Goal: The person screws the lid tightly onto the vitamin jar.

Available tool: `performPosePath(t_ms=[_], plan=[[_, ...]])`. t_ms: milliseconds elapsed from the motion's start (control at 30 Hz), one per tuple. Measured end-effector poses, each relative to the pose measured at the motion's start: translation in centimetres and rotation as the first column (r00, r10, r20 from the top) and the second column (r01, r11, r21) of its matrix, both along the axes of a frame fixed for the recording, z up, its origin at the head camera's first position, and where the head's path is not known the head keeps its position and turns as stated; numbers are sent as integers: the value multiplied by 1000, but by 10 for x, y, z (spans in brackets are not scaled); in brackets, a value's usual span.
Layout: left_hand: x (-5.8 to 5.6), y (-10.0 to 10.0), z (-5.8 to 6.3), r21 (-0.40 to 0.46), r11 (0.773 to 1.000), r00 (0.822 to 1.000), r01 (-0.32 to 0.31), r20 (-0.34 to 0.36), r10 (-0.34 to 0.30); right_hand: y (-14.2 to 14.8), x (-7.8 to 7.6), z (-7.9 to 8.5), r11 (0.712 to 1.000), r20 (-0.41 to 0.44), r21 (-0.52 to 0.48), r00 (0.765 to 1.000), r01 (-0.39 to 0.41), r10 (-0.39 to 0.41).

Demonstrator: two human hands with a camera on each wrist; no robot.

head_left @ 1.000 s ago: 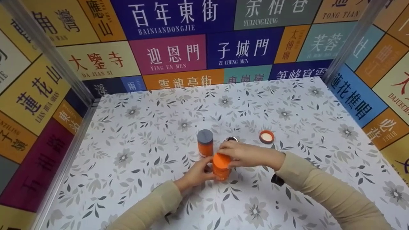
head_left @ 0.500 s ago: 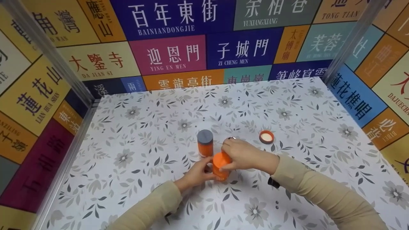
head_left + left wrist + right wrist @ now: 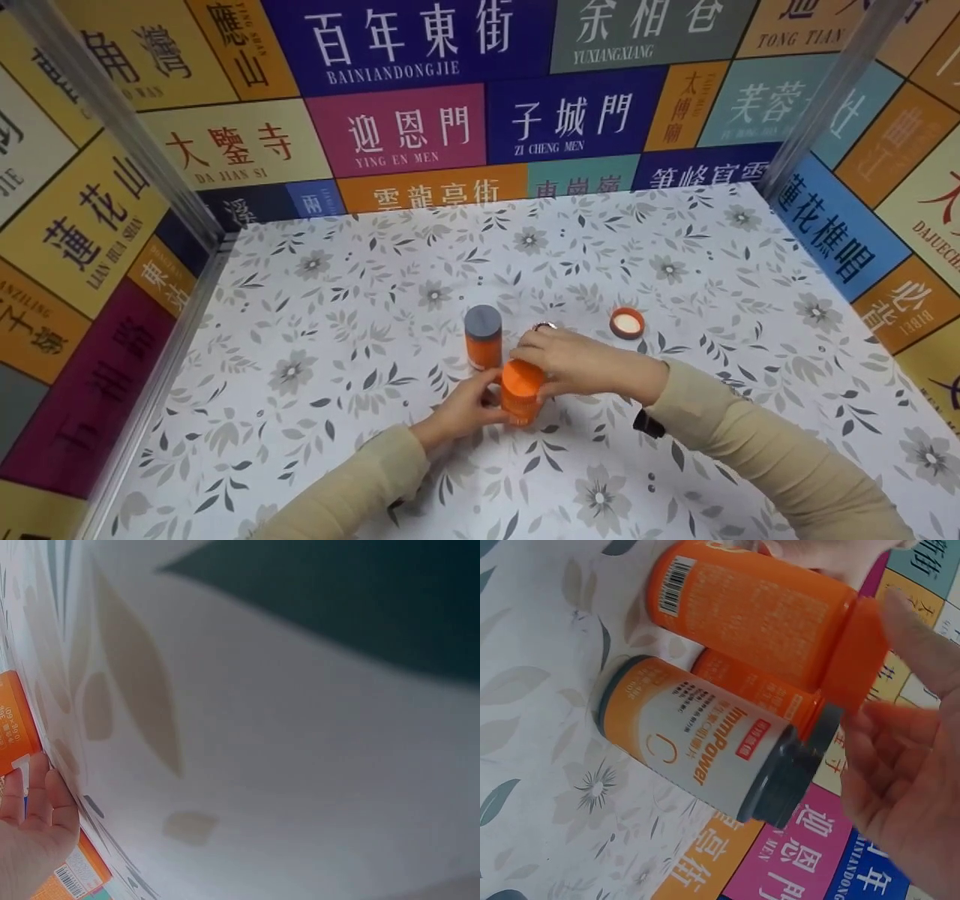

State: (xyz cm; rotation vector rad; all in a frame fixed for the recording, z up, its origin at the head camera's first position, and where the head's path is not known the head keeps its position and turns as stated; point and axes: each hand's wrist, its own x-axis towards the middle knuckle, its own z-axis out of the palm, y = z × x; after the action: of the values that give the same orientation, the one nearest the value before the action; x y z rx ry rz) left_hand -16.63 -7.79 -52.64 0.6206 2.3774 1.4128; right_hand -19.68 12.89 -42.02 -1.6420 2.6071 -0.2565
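Observation:
My left hand (image 3: 461, 411) grips the body of an orange bottle (image 3: 519, 411) standing upright on the table. Thumb and fingers of my right hand (image 3: 589, 366) pinch its orange cap (image 3: 521, 377); the right wrist view also shows this cap (image 3: 859, 652). Just behind on the left stands a second orange bottle (image 3: 484, 349) with a grey lid. A third bottle, mostly hidden by my right hand in the head view, appears in the right wrist view as a white-and-orange bottle (image 3: 697, 739) with a dark top. In the left wrist view, my left fingers (image 3: 37, 799) lie between two orange surfaces.
An upturned lid (image 3: 627, 323) with an orange rim and pale inside lies to the right, beyond my right hand. The table (image 3: 360, 315) has a floral cover. Colourful sign-printed walls (image 3: 420, 124) enclose its back and sides.
My right hand turned over the cap, its thumb coming round to the front half a second ago, and now it has turned back. The left hand keeps its hold; the bottles stay put.

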Motion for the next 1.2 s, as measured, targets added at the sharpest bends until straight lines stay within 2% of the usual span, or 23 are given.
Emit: performPosePath(t_ms=[100, 167, 400, 533, 733, 1000, 1200], plan=[[0, 0, 0, 5, 1000, 1000, 0, -2, 0, 3, -3, 5, 994, 49, -30, 993, -106, 107], [0, 0, 0, 4, 1000, 1000, 0, -8, 0, 4, -5, 7, 988, 59, -40, 987, -148, 150], [0, 1, 0, 10, 1000, 1000, -8, 1, 8, 3, -9, 6, 985, -7, -7, 985, -172, 172], [0, 1, 0, 10, 1000, 1000, -4, -4, 4, 0, -8, 4, 991, -4, 20, 992, -130, 130], [0, 0, 0, 9, 1000, 1000, 1, -9, -1, -6, -3, 2, 998, 18, 68, 1000, 9, -10], [0, 0, 1, -4, 1000, 1000, 4, -11, -4, -12, 2, 0, 979, -40, 114, 986, 166, -162], [1, -1, 1, -5, 1000, 1000, 7, -25, -8, -12, 3, -4, 976, -109, 91, 976, 198, -187]])
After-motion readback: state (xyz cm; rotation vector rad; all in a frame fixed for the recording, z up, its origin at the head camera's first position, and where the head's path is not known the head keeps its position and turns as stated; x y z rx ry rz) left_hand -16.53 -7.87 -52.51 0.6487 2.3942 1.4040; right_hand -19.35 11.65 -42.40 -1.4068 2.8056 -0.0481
